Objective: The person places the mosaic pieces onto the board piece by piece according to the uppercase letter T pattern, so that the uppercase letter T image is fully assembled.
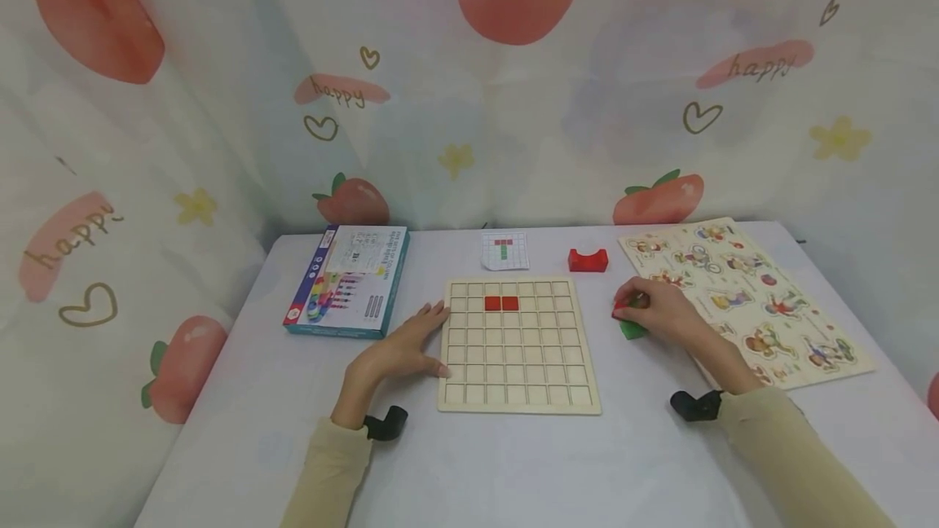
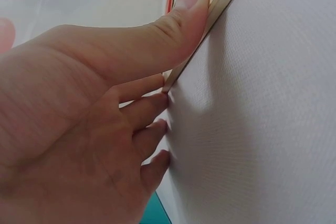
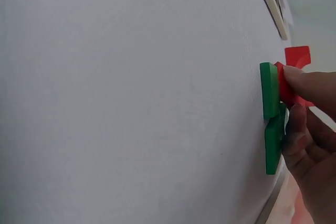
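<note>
A pale wooden grid board (image 1: 544,406) lies at the middle of the table, with two red square tiles (image 1: 502,304) side by side in its second row from the top. At the board's left edge rests my left hand (image 1: 396,351), fingers extended and thumb on the rim; its thumb (image 2: 178,22) shows on the edge in the left wrist view. To the right of the board, my right hand (image 1: 663,312) pinches a red tile (image 3: 285,85) between thumb and fingers. Green tiles (image 3: 271,140) lie right at those fingertips.
Behind the board lie a paper pattern card (image 1: 504,251) with red and green squares and a red notched stand (image 1: 588,260). A boxed game (image 1: 348,279) sits at the left; a wooden picture puzzle board (image 1: 741,300) lies right, under my right forearm.
</note>
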A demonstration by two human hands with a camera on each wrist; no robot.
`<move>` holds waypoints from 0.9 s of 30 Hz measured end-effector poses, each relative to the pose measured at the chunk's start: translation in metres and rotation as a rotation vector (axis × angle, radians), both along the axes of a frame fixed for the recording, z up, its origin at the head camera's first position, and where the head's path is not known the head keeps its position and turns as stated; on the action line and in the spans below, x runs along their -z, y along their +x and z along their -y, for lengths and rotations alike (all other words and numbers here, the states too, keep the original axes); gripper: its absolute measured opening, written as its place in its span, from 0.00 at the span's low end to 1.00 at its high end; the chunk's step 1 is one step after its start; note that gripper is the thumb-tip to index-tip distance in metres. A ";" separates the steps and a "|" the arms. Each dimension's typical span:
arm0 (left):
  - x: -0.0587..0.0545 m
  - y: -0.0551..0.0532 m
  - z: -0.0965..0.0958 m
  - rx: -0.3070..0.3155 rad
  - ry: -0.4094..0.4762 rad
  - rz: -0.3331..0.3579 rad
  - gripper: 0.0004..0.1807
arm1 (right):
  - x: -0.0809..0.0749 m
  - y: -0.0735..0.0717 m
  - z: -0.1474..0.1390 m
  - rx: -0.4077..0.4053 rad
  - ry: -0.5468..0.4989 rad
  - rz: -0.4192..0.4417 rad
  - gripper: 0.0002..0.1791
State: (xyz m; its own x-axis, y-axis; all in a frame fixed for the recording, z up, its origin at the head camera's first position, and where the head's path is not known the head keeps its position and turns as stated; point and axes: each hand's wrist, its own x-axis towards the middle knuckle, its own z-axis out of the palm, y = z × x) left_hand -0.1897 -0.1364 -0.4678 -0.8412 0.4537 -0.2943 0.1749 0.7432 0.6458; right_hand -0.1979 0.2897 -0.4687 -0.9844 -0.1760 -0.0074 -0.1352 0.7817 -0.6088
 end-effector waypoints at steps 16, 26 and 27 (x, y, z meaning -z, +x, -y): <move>-0.001 0.000 0.001 0.013 0.000 -0.009 0.56 | 0.002 -0.006 0.025 -0.031 -0.194 0.041 0.15; -0.001 0.000 0.001 0.017 0.001 -0.010 0.56 | 0.004 -0.016 0.052 -0.071 -0.349 0.136 0.18; -0.001 0.000 0.001 0.018 0.003 -0.012 0.56 | 0.003 -0.017 0.055 -0.076 -0.355 0.143 0.19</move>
